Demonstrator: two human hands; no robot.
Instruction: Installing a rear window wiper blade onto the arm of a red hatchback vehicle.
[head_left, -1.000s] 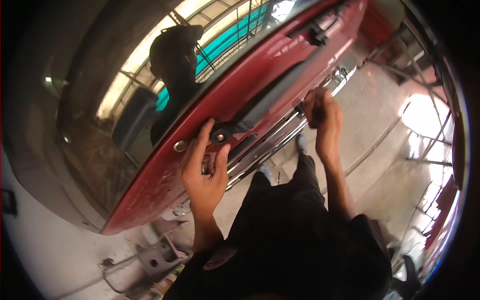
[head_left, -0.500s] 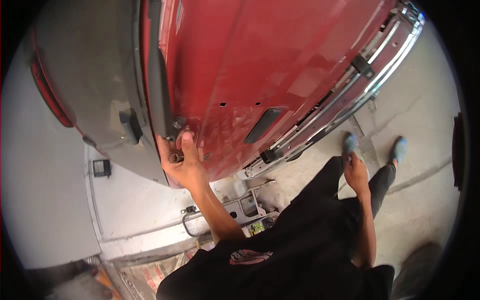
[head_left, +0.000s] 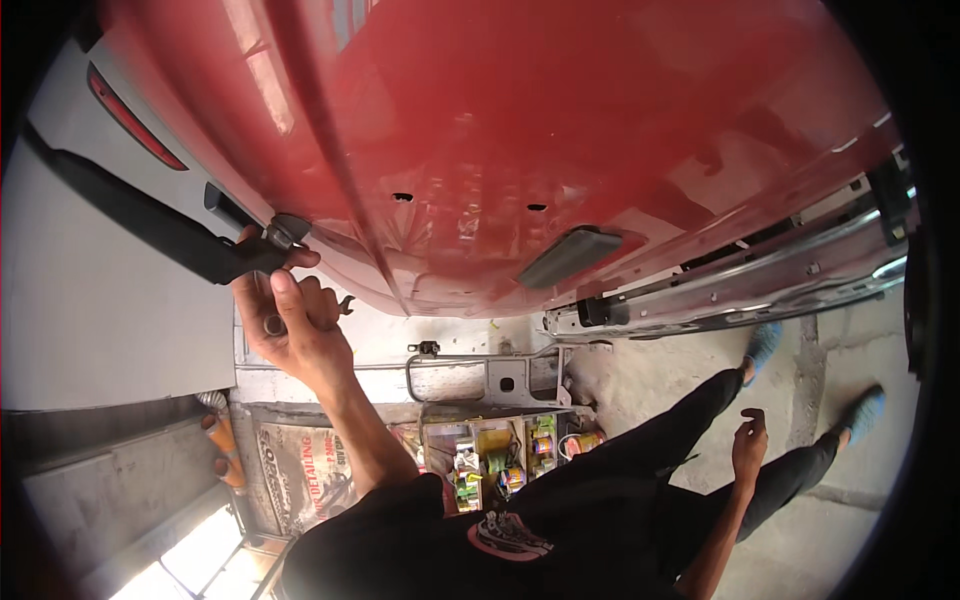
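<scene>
My left hand (head_left: 305, 325) is closed around a combination wrench (head_left: 274, 325), whose ring end shows by the palm and whose jaw end shows past the fingers. Its raised index finger touches the base of a long black arm that looks like a wiper arm (head_left: 140, 215), beside a metal pivot fitting (head_left: 285, 232) at the red panel's edge. The large red car panel (head_left: 480, 110) fills the upper view, with two small holes and a dark oblong recess (head_left: 570, 255). My right hand (head_left: 748, 450) hangs by my thigh, seemingly empty, with its fingers loosely apart.
A metal bumper bar (head_left: 740, 285) runs along the panel's right side. Below stand a metal frame (head_left: 490, 380) and a box of cans (head_left: 480, 440). A red light strip (head_left: 135, 117) is at the far left. A printed sign (head_left: 305, 475) lies lower left.
The view has swung, and the panel lies more level. The black arm points out to the left, away from the red panel. My right hand sits lower and its fingers have loosened.
</scene>
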